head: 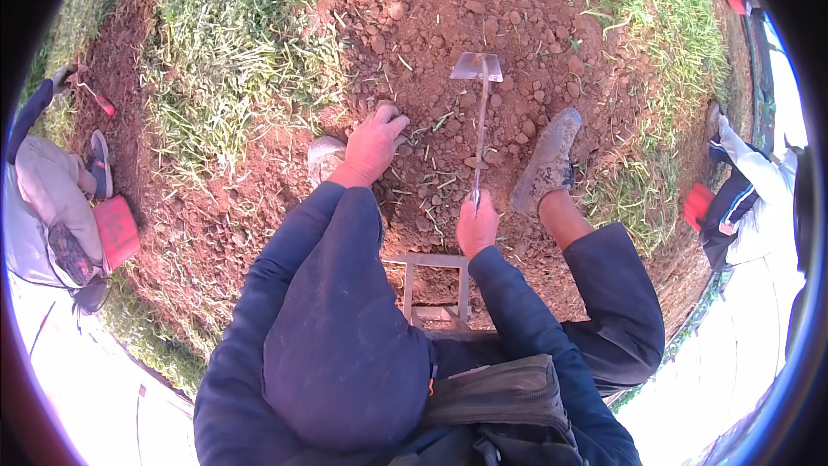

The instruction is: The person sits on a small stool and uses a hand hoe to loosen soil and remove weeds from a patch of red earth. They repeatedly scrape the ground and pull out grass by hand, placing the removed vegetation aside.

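Observation:
My right hand (pixel 477 225) is closed around the grip of a short hand hoe (pixel 482 120). The hoe's thin shaft runs forward from my fist to a flat metal blade (pixel 466 67), which rests on loose reddish soil (pixel 440 162). To the left, my left hand (pixel 374 145) hangs low over the soil with its fingers loosely bent and a little apart. No object shows in it, though its palm side is hidden. Just behind that hand is my left shoe (pixel 322 158), partly covered; my muddy right shoe (pixel 550 158) stands right of the hoe.
A low stool frame (pixel 409 288) is between my legs. Cut grass (pixel 239 58) lies left, and green plants (pixel 660 32) grow right. At the left, a person (pixel 48 188) sits by a red container (pixel 118 230), near a red-handled tool (pixel 103 103). Another person (pixel 750 200) bends at the right.

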Tool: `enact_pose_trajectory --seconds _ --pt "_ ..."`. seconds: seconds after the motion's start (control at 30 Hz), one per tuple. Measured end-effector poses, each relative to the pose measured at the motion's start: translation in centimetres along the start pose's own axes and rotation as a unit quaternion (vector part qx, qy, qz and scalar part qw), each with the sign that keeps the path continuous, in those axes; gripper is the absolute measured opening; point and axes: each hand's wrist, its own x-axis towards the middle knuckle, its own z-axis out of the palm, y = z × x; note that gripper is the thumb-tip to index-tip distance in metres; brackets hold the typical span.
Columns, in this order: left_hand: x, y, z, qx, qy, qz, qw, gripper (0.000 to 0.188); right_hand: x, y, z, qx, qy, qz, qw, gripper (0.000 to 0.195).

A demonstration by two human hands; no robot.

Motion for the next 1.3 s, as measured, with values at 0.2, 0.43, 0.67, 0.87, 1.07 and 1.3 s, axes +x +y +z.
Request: enact_pose_trajectory --seconds 0.2,0.43,0.67,0.87,1.07,1.3 --pt "-0.4 -2.8 0.6 -0.254 0.234 -0.181 0.921 0.007 -2.2 1.4 0.3 -0.123 -0.088 -0.047 0.987 0.016" --pt "-0.4 -8.8 -2.3 -0.366 0.261 -0.286 0.846 0.016 7.4 -10.0 6.2 -0.094 -0.06 -0.094 0.989 0.025" --pt "-1.8 -8.7 -1.9 -0.354 0.256 -0.274 0.857 0.017 4.5 -6.7 7.2 -0.186 -0.158 -0.029 0.969 0.03" --pt "-1.9 -6.3 -3.5 -0.278 0.186 -0.205 0.92 0.03 -0.2 -1.2 2.7 -0.223 -0.186 -0.005 0.957 0.029" --pt "-3.3 -1.7 -3.0 -0.104 -0.024 -0.134 0.985 0.069 -5.4 4.6 -0.4 -0.239 -0.175 0.034 0.954 0.029" --pt "-4.1 -2.9 0.9 -0.252 -0.065 -0.012 0.965 0.041 -1.7 -0.8 0.1 -0.169 -0.097 -0.037 0.98 0.022"
